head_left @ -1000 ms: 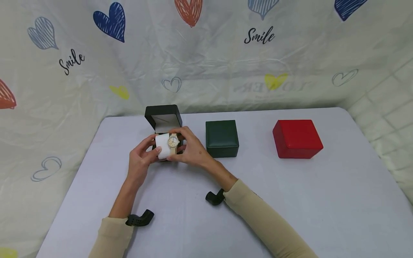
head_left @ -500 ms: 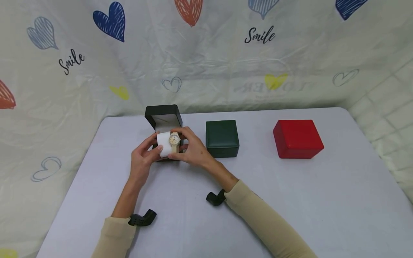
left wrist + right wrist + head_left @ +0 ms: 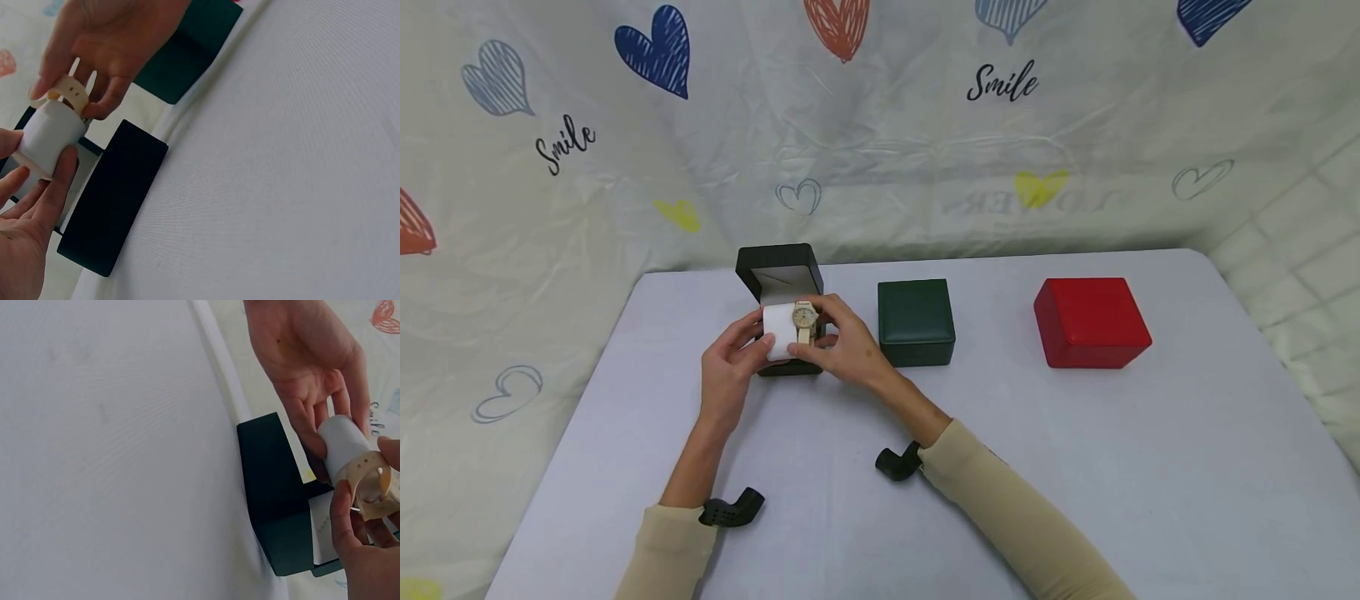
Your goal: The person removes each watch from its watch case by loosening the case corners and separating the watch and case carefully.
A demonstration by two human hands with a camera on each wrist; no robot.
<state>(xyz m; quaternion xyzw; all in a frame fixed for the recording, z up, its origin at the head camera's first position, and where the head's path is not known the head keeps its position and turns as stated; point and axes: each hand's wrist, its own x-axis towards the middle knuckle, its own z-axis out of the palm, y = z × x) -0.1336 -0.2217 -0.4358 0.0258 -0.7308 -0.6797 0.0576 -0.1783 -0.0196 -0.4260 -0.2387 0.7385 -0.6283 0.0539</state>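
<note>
Fingers of the left hand (image 3: 727, 371) curl round a white watch cushion (image 3: 778, 330) above the open black box (image 3: 782, 275) near the table's (image 3: 1075, 467) far edge; the right hand (image 3: 847, 346) pinches the beige wristwatch (image 3: 805, 317) strapped on it, hiding the box's interior.

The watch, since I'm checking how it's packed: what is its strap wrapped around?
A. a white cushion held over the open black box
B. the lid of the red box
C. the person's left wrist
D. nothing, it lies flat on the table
A: the watch circles the white cushion, which both hands hold above the open black box.
</note>
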